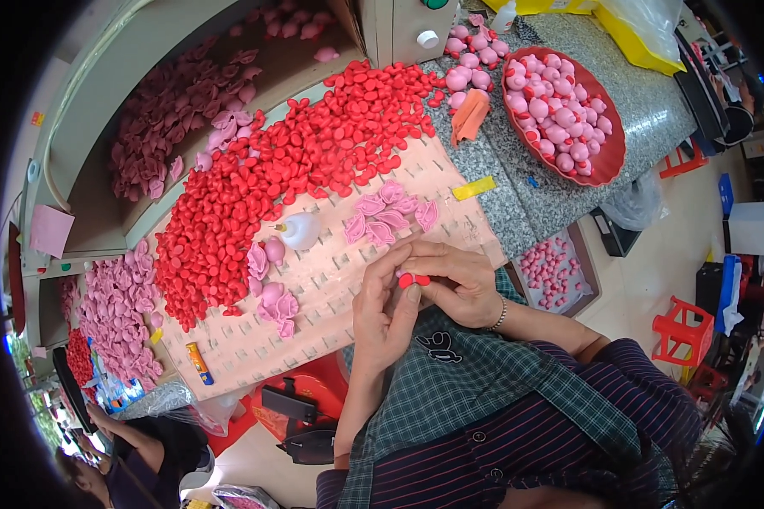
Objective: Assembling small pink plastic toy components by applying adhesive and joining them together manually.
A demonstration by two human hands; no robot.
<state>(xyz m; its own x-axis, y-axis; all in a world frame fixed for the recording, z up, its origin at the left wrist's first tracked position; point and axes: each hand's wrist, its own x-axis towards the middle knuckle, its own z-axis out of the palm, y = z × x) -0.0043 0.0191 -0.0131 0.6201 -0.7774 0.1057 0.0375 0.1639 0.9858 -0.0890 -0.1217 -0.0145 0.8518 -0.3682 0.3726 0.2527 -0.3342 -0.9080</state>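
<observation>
My left hand [380,314] and my right hand [460,284] meet at the near edge of the pink board [331,280]. Their fingertips are pinched together on a small, glossy red rounded piece [412,280]. A bit of pink shows beside it, and the rest is hidden by my fingers. Just beyond my hands lies a cluster of pink folded, petal-like pieces [390,216]. To the left of these is a white squeeze bottle [299,231] with a thin tip, lying on its side. A few pink round pieces with ruffled parts [273,301] rest nearby.
A large heap of red pieces [229,212] covers the board's far and left sides. Pink petal-like pieces [119,305] are piled further left. At far right, a red bowl [613,161] holds pink balls with red parts. A glue stick [199,363] lies at the left corner.
</observation>
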